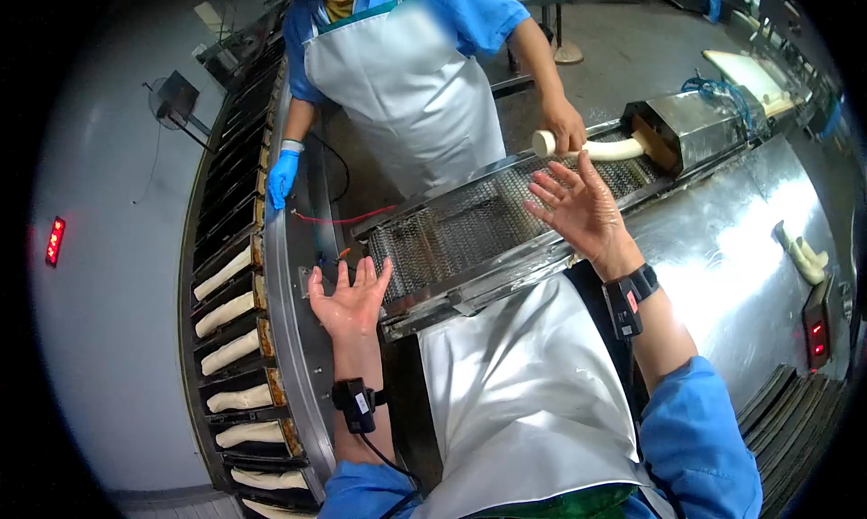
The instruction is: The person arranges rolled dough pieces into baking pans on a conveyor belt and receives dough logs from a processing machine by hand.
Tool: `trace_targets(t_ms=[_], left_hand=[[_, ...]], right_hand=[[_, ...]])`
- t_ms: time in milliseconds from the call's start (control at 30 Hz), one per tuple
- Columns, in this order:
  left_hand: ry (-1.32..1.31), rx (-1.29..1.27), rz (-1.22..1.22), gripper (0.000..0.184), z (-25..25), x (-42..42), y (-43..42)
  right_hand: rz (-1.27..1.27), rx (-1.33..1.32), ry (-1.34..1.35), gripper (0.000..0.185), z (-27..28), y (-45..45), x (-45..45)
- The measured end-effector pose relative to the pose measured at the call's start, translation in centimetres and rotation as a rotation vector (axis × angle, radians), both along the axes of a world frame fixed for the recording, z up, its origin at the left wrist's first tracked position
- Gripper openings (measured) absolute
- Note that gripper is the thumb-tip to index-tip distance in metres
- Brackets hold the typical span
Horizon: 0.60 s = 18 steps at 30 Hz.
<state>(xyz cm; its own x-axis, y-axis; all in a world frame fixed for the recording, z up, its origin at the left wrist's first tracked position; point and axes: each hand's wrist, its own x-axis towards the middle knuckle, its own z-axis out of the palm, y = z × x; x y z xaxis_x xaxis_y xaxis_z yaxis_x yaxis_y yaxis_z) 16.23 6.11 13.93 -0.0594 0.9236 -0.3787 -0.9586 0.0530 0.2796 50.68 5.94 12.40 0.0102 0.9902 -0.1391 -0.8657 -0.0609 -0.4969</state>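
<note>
My left hand (350, 301) is held palm up with its fingers spread, beside the near left end of a metal mesh conveyor (442, 239). Nothing lies in it. My right hand (582, 210), also open and bare, is raised over the conveyor's near side, palm showing and fingers apart. Just beyond it, a long pale dough roll (619, 149) comes out of a metal machine housing (700, 131) onto the mesh. A co-worker's bare hand (564, 126) rests on that roll near its free end.
Across the conveyor stands a person in a white apron (397, 77), one blue-gloved hand (283, 178) at the rail on the left. Several dough pieces (230, 352) lie in dark pans along that line. At right, a steel table (722, 239) carries dough scraps (802, 253) and a red display (817, 329).
</note>
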Motion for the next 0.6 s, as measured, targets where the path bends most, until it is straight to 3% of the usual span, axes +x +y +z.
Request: trace_targets(t_ms=[333, 500, 600], left_hand=[[0.052, -0.068, -0.067, 0.091, 0.8, 4.7, 0.2], [0.202, -0.084, -0.126, 0.077, 0.4, 7.5, 0.8], [0.345, -0.181, -0.322, 0.074, -0.7, 8.0, 1.1]], right_hand=[[0.053, -0.086, -0.007, 0.076, 0.8, 0.0, -0.8], [0.19, -0.004, -0.064, 0.074, -0.1, 0.1, 0.2], [0.308, -0.001, -0.305, 0.097, -0.5, 0.1, 1.0]])
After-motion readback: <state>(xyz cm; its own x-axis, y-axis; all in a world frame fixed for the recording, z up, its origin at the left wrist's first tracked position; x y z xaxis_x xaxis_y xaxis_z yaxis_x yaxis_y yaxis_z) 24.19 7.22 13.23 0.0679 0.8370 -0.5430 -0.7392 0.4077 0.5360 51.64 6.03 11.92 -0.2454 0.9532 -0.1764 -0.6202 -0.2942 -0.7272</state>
